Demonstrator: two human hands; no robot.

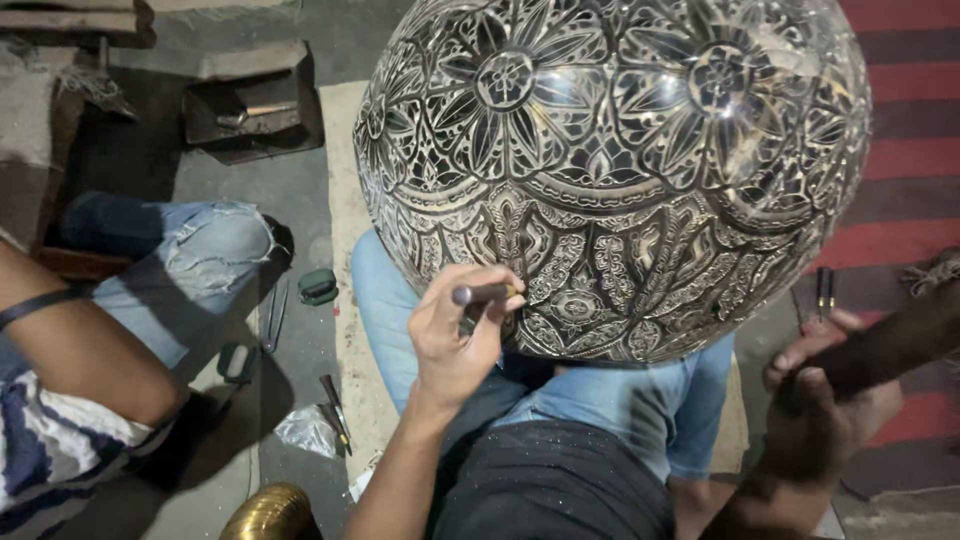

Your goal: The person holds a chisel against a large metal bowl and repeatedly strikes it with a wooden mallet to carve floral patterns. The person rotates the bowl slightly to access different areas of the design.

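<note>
Mid-engraving: the left hand [455, 335] pinches a punch [483, 294] against the lower centre of the ornate metal globe [610, 170] resting on the lap, while the right hand [825, 405], lower right, grips what looks like a dark mallet [890, 345], seemingly ready for a strike.

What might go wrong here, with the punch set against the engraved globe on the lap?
The left hand holds a slim metal punch against the large engraved metal globe; on that curve the tip may skid and mar the pattern. The globe rests only on the blue-jeaned lap, so it may roll. The right hand grips a dark handle; a misjudged blow could hit fingers.
</note>
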